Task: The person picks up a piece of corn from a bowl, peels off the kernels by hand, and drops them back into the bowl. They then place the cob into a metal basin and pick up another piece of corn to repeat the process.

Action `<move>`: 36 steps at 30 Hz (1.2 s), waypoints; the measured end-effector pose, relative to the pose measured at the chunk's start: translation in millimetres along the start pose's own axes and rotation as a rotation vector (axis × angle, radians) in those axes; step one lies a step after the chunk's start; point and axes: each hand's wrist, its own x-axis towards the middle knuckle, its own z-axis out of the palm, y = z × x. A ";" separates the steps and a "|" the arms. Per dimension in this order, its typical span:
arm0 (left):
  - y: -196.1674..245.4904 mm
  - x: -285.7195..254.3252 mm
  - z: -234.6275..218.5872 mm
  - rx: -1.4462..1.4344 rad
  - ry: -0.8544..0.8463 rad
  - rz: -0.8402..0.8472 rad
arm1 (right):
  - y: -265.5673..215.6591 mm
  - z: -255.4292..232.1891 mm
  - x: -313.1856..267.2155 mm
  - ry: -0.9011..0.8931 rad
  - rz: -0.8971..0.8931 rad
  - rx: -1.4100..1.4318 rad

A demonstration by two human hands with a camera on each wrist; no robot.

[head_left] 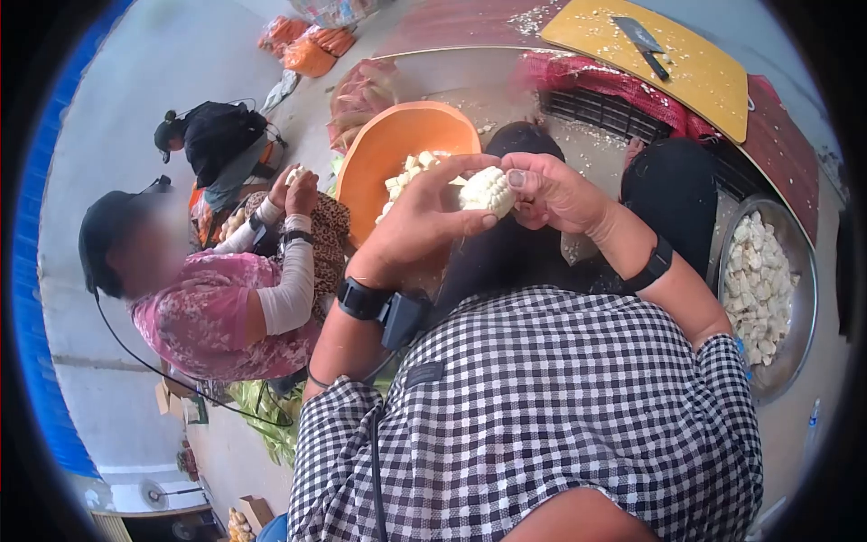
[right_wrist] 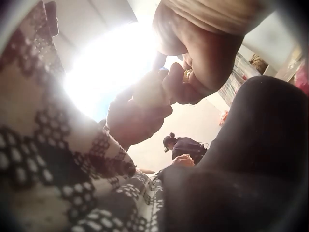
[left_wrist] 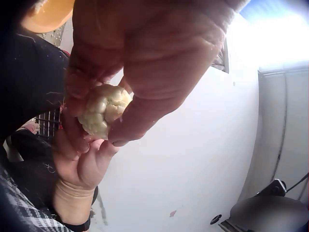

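In the head view a short pale corn cob (head_left: 486,191) with big, plump kernels is held between both hands, in front of the lap. My left hand (head_left: 424,212) grips it with the thumb along the near side and the fingers over the far side. From the other side, my right hand (head_left: 564,194) curls its fingers at the cob's end, its thumb against the kernels. In the left wrist view the bumpy cob (left_wrist: 104,110) shows between the fingers. Strong backlight washes out the cob in the right wrist view, where the right hand (right_wrist: 200,63) is above it.
An orange bowl (head_left: 361,163) with pale pieces inside stands beyond the left hand. At right is a metal basin (head_left: 799,339) full of pale chunks. A knife (head_left: 641,45) lies on a yellow board (head_left: 704,77). Another person (head_left: 217,298) sits at left; one more is behind.
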 end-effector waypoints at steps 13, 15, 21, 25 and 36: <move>-12.5 50.7 -1.1 -0.106 0.174 0.267 | -45.9 -1.8 20.4 0.232 -0.150 -0.234; -22.5 51.2 -5.3 -0.185 0.202 0.258 | -46.4 -4.1 31.3 0.224 -0.117 -0.291; -38.9 44.3 -28.1 -0.223 0.316 0.262 | -47.6 4.2 63.2 0.178 -0.011 -0.511; -43.2 43.6 -50.4 -0.072 0.336 0.359 | -46.3 5.2 92.8 0.168 0.021 -0.592; -71.4 120.4 -46.8 0.119 0.350 0.180 | -33.8 -92.1 108.6 0.245 -0.241 -0.898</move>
